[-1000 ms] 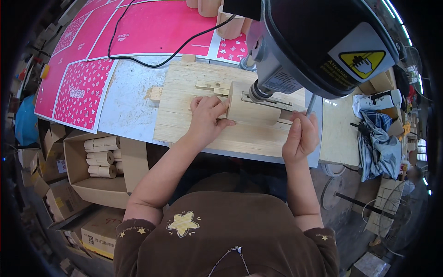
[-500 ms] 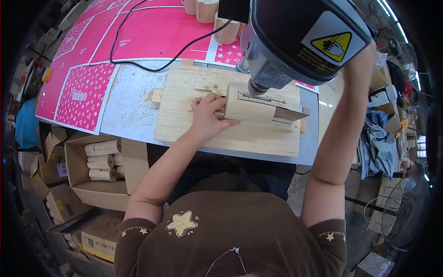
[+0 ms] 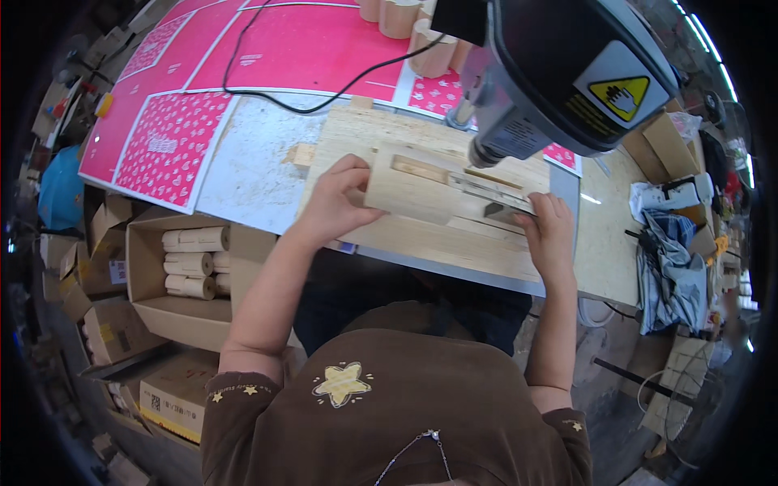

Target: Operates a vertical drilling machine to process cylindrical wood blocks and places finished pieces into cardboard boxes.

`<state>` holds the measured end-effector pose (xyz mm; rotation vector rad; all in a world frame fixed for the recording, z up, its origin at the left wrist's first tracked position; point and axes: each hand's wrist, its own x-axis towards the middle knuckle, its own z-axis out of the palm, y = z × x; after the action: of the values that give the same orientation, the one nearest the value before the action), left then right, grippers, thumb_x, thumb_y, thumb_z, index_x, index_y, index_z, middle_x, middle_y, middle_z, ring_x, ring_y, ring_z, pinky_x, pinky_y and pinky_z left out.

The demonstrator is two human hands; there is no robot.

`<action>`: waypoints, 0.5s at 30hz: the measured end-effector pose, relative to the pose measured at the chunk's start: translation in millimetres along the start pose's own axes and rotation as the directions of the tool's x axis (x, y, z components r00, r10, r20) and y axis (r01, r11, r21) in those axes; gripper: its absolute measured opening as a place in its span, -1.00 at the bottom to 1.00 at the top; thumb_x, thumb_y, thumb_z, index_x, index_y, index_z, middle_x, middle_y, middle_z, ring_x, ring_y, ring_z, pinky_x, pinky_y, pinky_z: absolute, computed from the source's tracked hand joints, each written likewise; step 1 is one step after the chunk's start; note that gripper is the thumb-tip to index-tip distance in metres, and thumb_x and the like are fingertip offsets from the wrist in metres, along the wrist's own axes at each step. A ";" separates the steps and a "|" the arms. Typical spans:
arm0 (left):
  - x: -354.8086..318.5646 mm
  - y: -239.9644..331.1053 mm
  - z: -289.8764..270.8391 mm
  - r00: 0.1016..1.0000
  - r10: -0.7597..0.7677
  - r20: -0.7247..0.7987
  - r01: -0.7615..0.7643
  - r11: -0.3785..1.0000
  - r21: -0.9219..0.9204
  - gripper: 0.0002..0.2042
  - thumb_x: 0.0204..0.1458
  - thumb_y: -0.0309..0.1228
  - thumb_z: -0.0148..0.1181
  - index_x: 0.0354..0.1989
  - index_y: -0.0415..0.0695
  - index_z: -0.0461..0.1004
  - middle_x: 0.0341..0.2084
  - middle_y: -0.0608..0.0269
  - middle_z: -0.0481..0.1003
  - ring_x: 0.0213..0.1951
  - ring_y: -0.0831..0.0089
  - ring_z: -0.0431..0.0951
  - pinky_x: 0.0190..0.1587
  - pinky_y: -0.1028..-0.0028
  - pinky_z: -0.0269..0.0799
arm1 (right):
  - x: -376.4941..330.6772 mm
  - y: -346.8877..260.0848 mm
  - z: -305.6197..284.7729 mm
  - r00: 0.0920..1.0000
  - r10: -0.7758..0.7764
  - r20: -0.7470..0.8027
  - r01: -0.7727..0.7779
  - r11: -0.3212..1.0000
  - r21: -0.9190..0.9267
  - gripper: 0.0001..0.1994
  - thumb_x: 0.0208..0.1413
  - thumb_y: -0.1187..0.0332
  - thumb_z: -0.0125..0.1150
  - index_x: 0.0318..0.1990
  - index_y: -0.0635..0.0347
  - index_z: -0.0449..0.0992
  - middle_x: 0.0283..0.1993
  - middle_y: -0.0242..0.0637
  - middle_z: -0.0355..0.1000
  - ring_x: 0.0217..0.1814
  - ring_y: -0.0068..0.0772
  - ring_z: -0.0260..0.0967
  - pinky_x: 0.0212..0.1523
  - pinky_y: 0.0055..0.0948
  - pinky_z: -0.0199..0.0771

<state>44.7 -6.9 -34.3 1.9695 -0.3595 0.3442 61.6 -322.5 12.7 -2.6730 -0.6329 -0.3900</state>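
A cluttered workshop surrounds a workbench (image 3: 259, 138) partly covered by pink printed sheets (image 3: 324, 49), seen from above through a wide, curved lens. At the left, an open cardboard box (image 3: 182, 324) beside the bench holds a stack of pale wooden pieces (image 3: 196, 240). Moving right, the person's left hand (image 3: 336, 202) curves its thumb and fingers around the left end of a pale wooden cylinder (image 3: 409, 194). The cylinder lies on its side over a flat wooden board (image 3: 454, 251), with a rectangular recess in its upper face. A slim slotted strip (image 3: 494, 197) extends rightward from it. Just above stands a black-and-grey drilling machine (image 3: 567, 73), its chuck (image 3: 482, 154) pointing down. The right hand (image 3: 551, 227) pinches the strip's right end narrowly. At far right hangs a crumpled grey cloth (image 3: 673, 271).
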 end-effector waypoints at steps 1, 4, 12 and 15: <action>-5.9 -1.7 -21.2 0.997 0.069 0.015 -0.071 0.992 0.106 -0.76 -0.43 -0.56 0.35 -0.48 -0.19 0.47 -0.49 0.34 0.33 -0.47 0.58 0.37 -0.52 0.64 0.19 | 0.8 -1.3 -0.7 1.000 -0.029 -0.007 0.029 1.000 -0.011 -0.75 -0.20 0.40 0.24 -0.31 0.21 0.38 -0.40 -0.23 0.30 -0.31 -0.12 0.23 -0.24 -0.26 0.15; -19.9 6.2 -67.0 0.945 -0.323 0.051 0.327 0.927 -0.181 -0.79 -0.34 -0.45 0.37 -0.54 -0.24 0.46 -0.59 0.39 0.36 -0.55 0.65 0.32 -0.56 0.63 0.17 | -6.7 -6.6 -4.2 1.000 -0.016 0.023 0.015 0.999 0.028 -0.74 -0.20 0.42 0.24 -0.29 0.22 0.38 -0.39 -0.24 0.31 -0.30 -0.14 0.22 -0.22 -0.27 0.14; -25.5 40.0 -51.6 0.647 -0.762 0.029 0.708 0.586 -0.395 -0.63 -0.22 -0.19 0.33 -0.56 -0.34 0.47 -0.71 0.26 0.42 -0.70 0.66 0.31 -0.65 0.65 0.14 | -8.0 -34.0 2.1 0.998 -0.041 0.040 0.035 0.991 0.130 -0.76 -0.19 0.44 0.24 -0.30 0.22 0.41 -0.38 -0.24 0.31 -0.29 -0.13 0.22 -0.26 -0.26 0.16; -27.4 33.8 -34.2 0.606 -0.791 0.085 0.757 0.542 -0.365 -0.66 -0.13 -0.24 0.28 -0.42 -0.35 0.45 -0.61 0.25 0.47 -0.64 0.65 0.41 -0.61 0.67 0.25 | -7.3 -33.1 2.3 0.998 -0.053 0.038 0.048 0.992 0.115 -0.75 -0.21 0.43 0.25 -0.30 0.22 0.41 -0.38 -0.24 0.31 -0.29 -0.13 0.22 -0.27 -0.25 0.18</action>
<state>3.5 13.4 -3.5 1.5340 0.5122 -0.2181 39.9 -296.7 17.6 -2.5668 -0.7139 -0.3042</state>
